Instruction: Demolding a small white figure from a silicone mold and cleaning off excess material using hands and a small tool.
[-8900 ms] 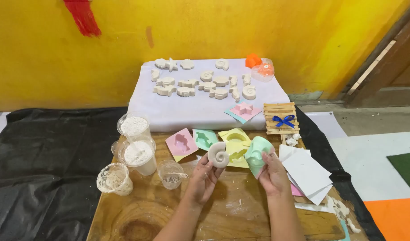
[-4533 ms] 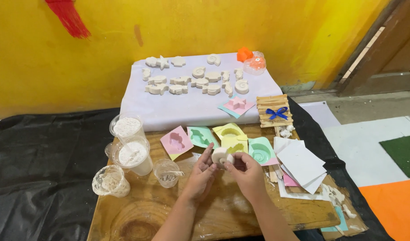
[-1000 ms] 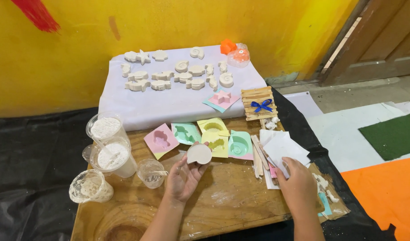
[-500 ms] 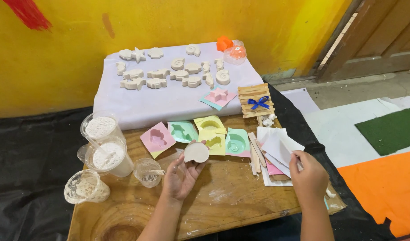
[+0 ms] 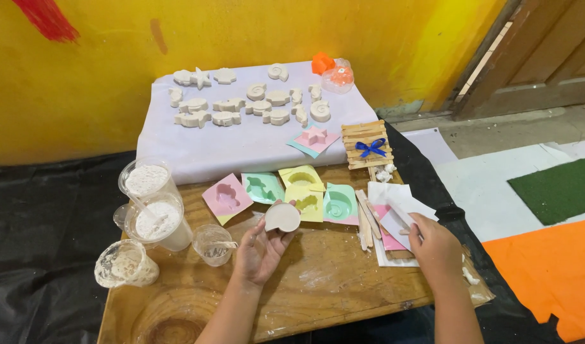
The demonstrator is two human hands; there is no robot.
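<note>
Reaching now to the table's right edge, right hand [image 5: 434, 245] grasps white paper sheets [image 5: 401, 213] while left hand [image 5: 259, 250] grips a plaster cast [image 5: 282, 218].

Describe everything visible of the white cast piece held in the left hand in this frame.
The cast is a small, roundish, off-white piece that looks like plaster, with a smooth, flat, matte face turned up toward the camera. No relief pattern shows on this side. The left hand holds it from below at its lower edge with the fingertips, raised a little above the wooden table. It sits just in front of the yellow mould and the green mould, partly overlapping them in view. The right hand is away from it, on papers.
</note>
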